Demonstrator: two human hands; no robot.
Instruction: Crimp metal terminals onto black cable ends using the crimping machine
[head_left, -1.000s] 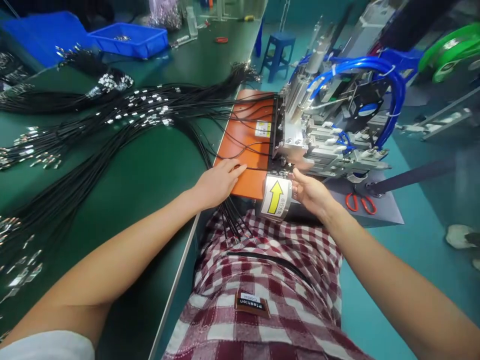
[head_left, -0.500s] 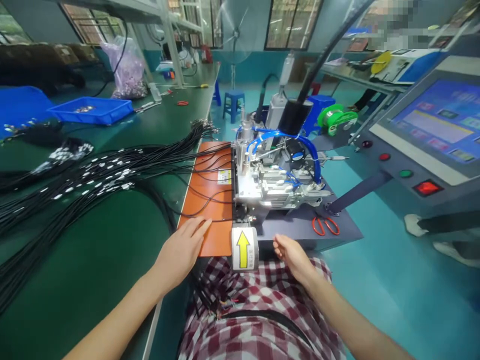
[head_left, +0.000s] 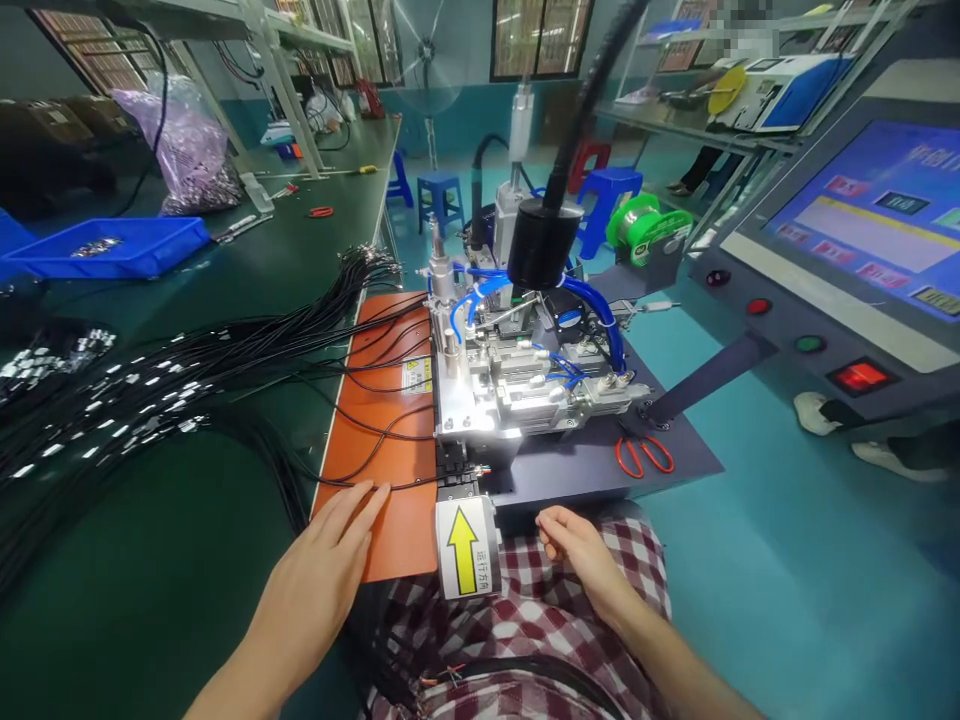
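Observation:
My left hand [head_left: 319,575] lies with fingers stretched over the orange board [head_left: 397,540]. Its fingertips are at a thin black cable [head_left: 411,484] that runs across the board into the machine [head_left: 517,385]; whether they press on it I cannot tell. Above my lap, just right of the white roller cover with a yellow arrow [head_left: 466,550], my right hand [head_left: 577,555] is closed with its fingers curled in. Anything inside those fingers is hidden. Several more black cables cross the board from a large bundle [head_left: 247,350] on the green table to the machine's left side.
Red-handled scissors [head_left: 643,457] lie on the machine's dark base. A control panel with a screen [head_left: 877,215] stands at right. On the green table [head_left: 225,530] are a blue tray [head_left: 150,262] and a plastic bag [head_left: 187,150]. A green spool [head_left: 649,230] sits behind the machine.
The camera view has shifted, so the machine and board appear further left and lower. Both hands keep nearly the same pose, the left on the board and the right curled above the lap.

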